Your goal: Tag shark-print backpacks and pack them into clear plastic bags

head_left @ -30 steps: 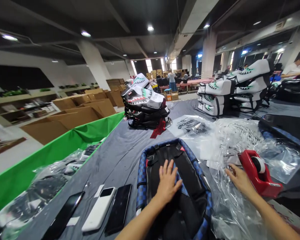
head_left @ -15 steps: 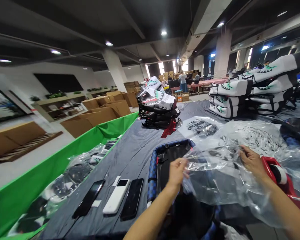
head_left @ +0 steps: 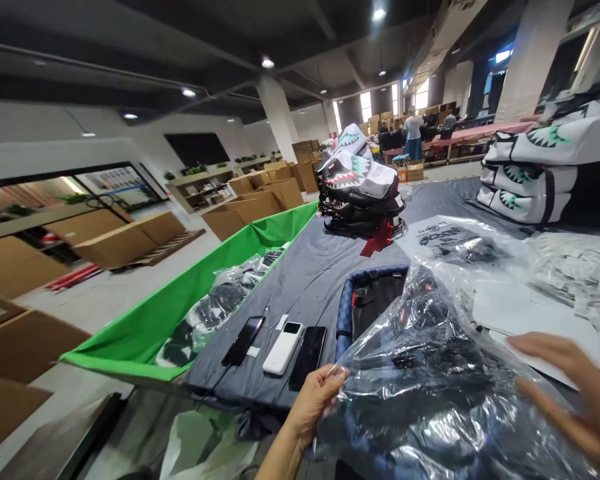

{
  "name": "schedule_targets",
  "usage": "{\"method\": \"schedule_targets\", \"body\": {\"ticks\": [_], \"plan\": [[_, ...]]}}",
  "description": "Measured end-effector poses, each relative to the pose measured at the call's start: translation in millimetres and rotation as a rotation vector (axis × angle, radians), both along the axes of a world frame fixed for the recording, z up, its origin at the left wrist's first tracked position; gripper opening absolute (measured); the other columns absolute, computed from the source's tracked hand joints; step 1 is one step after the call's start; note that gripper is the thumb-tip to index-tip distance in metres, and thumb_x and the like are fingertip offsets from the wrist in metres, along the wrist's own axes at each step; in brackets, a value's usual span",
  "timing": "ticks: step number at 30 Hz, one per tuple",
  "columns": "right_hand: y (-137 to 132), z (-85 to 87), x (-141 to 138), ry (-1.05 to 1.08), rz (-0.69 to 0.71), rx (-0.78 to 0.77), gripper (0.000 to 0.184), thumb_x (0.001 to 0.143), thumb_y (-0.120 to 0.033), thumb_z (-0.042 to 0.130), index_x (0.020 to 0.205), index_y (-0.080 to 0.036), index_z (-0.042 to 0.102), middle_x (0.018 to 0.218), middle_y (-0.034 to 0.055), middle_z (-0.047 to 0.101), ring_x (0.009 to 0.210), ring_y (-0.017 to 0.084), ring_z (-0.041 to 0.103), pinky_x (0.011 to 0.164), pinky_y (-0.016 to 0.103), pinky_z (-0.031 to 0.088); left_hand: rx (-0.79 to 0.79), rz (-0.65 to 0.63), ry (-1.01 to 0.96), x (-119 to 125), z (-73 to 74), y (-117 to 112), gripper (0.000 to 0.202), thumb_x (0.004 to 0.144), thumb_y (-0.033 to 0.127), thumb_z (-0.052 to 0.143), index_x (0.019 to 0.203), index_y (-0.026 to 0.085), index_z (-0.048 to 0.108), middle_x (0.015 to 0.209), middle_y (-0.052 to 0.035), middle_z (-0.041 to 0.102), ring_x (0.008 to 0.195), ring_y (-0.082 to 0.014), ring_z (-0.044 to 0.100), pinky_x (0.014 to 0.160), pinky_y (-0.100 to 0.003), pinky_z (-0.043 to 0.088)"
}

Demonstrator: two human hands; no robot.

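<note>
A clear plastic bag [head_left: 430, 393] spreads over a black backpack with blue checkered edging [head_left: 347, 310]; the backpack's upper end shows uncovered, the rest only through the film. My left hand [head_left: 317, 400] pinches the bag's left edge between thumb and fingers, by the near edge of the table. On the other side, my right hand [head_left: 570, 387] is slightly blurred, its fingers stretched out and apart from the thumb. It hovers at or just over the bag's right side; whether it touches the film I cannot tell.
Two dark phones [head_left: 309, 357] and a white power bank [head_left: 283, 348] lie left of the backpack. A green-lined bin [head_left: 190, 307] holds bagged goods. Shark-face backpacks [head_left: 360, 180] are piled behind; more white ones [head_left: 535, 173] stand right. A bag of white strips [head_left: 575, 267] lies nearby.
The plastic bag, held up by both hands before, now lies spread over the backpack. My right hand has let go and moved right. The view has turned left.
</note>
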State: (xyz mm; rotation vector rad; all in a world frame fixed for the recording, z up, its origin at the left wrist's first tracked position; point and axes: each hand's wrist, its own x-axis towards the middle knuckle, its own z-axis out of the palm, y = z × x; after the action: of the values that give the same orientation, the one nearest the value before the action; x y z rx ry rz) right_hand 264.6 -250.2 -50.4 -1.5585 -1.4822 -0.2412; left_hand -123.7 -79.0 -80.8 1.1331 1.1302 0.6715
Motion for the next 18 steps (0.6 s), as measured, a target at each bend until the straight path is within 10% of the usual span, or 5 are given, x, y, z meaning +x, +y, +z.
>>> {"method": "schedule_targets", "body": {"ticks": [3, 8, 10, 13, 18], "plan": [[7, -10.3, -26, -0.230, 0.033, -0.041, 0.046, 0.091, -0.044, 0.058, 0.136, -0.038, 0.059, 0.143, 0.0074, 0.059, 0.124, 0.035, 0.060, 0.099, 0.052, 0.052, -0.018, -0.041, -0.048, 5, 6.7, 0, 0.065, 0.059, 0.057, 0.092, 0.099, 0.011, 0.074, 0.056, 0.0055, 0.054, 0.040, -0.0006, 0.031, 0.042, -0.016, 0.021], [41, -58.6, 3, 0.361, -0.213, -0.405, 0.065, 0.078, -0.065, 0.051, 0.121, -0.020, 0.066, 0.079, 0.0076, 0.071, 0.066, 0.029, 0.066, 0.062, 0.039, 0.052, -0.064, 0.032, -0.115, 4, 14.6, 7, 0.059, 0.062, 0.060, 0.090, 0.096, 0.013, 0.075, 0.060, 0.0000, 0.064, 0.044, -0.0061, 0.049, 0.047, -0.018, 0.042], [49, -58.8, 14, 0.584, -0.263, -0.366, 0.059, 0.072, -0.066, 0.050, 0.106, -0.021, 0.069, 0.068, 0.0044, 0.067, 0.061, 0.027, 0.064, 0.060, 0.037, 0.050, -0.072, 0.055, -0.267, 2, 15.0, 2, 0.075, 0.063, 0.078, 0.078, 0.106, 0.017, 0.074, 0.099, -0.0129, 0.076, 0.083, -0.0218, 0.073, 0.074, -0.032, 0.059], [56, -43.7, 18, 0.781, -0.333, -0.220, 0.054, 0.069, -0.067, 0.054, 0.096, -0.021, 0.066, 0.071, 0.0063, 0.069, 0.064, 0.026, 0.064, 0.060, 0.036, 0.047, -0.065, -0.065, -0.493, 4, 9.6, -23, 0.108, 0.061, 0.101, 0.050, 0.129, 0.018, 0.064, 0.149, -0.0199, 0.054, 0.139, -0.0393, 0.051, 0.111, -0.057, 0.045], [61, -43.6, 30, 0.759, -0.292, -0.174, 0.051, 0.080, -0.065, 0.054, 0.105, -0.022, 0.064, 0.073, 0.0099, 0.070, 0.058, 0.027, 0.061, 0.054, 0.039, 0.042, -0.079, 0.025, -0.526, 34, -6.3, -67, 0.092, 0.063, 0.070, 0.084, 0.135, 0.017, 0.060, 0.147, -0.0213, 0.056, 0.138, -0.0352, 0.053, 0.122, -0.049, 0.035]]}}
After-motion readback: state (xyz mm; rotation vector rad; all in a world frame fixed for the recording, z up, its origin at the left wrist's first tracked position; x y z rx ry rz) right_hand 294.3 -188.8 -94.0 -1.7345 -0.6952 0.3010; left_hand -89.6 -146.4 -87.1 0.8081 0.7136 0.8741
